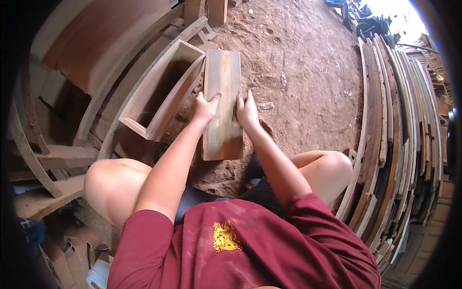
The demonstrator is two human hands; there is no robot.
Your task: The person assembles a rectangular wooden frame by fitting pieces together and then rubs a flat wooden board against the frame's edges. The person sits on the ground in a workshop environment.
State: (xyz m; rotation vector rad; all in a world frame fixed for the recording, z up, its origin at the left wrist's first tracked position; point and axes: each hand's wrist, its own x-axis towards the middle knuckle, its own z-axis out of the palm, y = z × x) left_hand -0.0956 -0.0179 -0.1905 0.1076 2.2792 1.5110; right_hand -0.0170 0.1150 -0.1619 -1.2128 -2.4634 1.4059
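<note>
In front of my bent knees a long wooden board points away from me, greyish with a paler orange patch near its far end. My left hand grips its left edge, thumb over the top and the other fingers mostly hidden. Against the opposite edge, my right hand is closed, its thumb along the side. Whether the board rests on the ground or is lifted, I cannot tell. Just left of it stands a long, open wooden box, tilted in view, its inside in shadow.
Brown, dusty ground with small pale scraps stretches ahead. Long stacked planks line the right side. Wooden frame pieces and a large curved-looking panel crowd the left. Upright wood blocks stand at the far end.
</note>
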